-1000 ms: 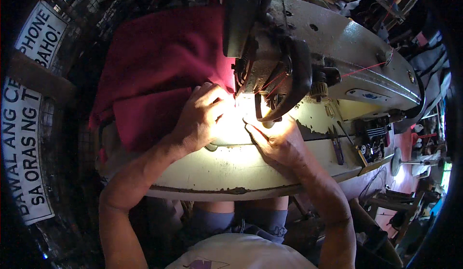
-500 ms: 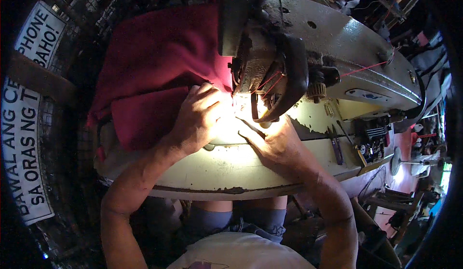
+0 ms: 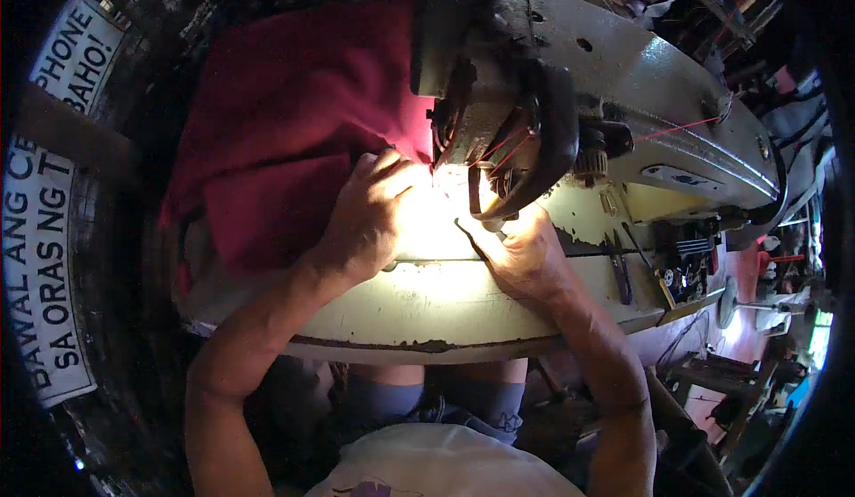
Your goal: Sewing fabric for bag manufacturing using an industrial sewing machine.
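Dark red cloth [image 3: 276,96] lies on the left of the sewing machine bed, with a folded flap [image 3: 276,207] nearer me. My left hand [image 3: 370,212] rests at the cloth's right edge beside the needle area, its fingers bent and closed on the cloth. Glare washes out those fingertips. Just right of the needle, my right hand [image 3: 530,252] is closed. A thin dark pointed thing [image 3: 470,234] sticks out from its thumb side; its kind is unclear. The sewing machine head [image 3: 499,114] hangs over both hands, with red thread [image 3: 672,130] running along it.
The pale machine table [image 3: 419,310] has a chipped front edge. Dark-handled snips or pliers [image 3: 621,270] lie to the right, by a small tray [image 3: 681,283] of metal parts. White signs [image 3: 53,265] stand at far left, and a fan [image 3: 728,301] at far right.
My right hand has drawn back slightly to the right, its thumb now folded in, and the dark pointed thing shows more plainly. My left hand stays on the cloth. The view has shifted a little.
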Motion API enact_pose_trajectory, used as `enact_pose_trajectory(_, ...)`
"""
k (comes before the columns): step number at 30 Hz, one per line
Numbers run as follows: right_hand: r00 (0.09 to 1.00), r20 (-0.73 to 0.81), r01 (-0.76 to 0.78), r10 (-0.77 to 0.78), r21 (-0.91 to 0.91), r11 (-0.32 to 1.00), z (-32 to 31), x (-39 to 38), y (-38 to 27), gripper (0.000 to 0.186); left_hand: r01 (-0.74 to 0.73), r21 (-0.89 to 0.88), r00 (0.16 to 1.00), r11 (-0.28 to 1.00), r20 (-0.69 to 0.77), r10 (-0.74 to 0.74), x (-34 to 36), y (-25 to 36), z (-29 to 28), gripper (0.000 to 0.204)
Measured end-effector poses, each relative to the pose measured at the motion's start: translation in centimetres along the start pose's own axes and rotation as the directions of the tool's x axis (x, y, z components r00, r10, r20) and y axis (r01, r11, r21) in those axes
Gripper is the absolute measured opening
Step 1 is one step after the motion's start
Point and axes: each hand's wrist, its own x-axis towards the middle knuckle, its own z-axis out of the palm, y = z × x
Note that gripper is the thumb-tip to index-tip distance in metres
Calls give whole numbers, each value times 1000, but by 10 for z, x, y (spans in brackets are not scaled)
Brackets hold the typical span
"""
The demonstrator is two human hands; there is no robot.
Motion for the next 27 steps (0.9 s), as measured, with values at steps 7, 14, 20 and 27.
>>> enact_pose_trajectory(7, 979, 40, 196, -199, -449, 872, 10, 0, 0, 41, 113, -38, 993, 993, -21, -114, -4, -3, 5, 7)
enact_pose_trajectory(14, 937, -59, 273, -344, -490, 828, 12, 0, -6, 13, 106, -85, 986, 991, -120, -116, -5, 0, 6, 11)
enact_pose_trajectory(20, 956, -24, 240, -292, -510, 826, 9, 0, -10, 33, 37, -3, 995, 999, -96, -37, -3, 0, 2, 13)
enact_pose_trajectory(27, 954, -100, 224, -284, -395, 891, 10, 1, -17, 25, 76, -87, 997, 993, -16, -77, 0, -11, 6, 6)
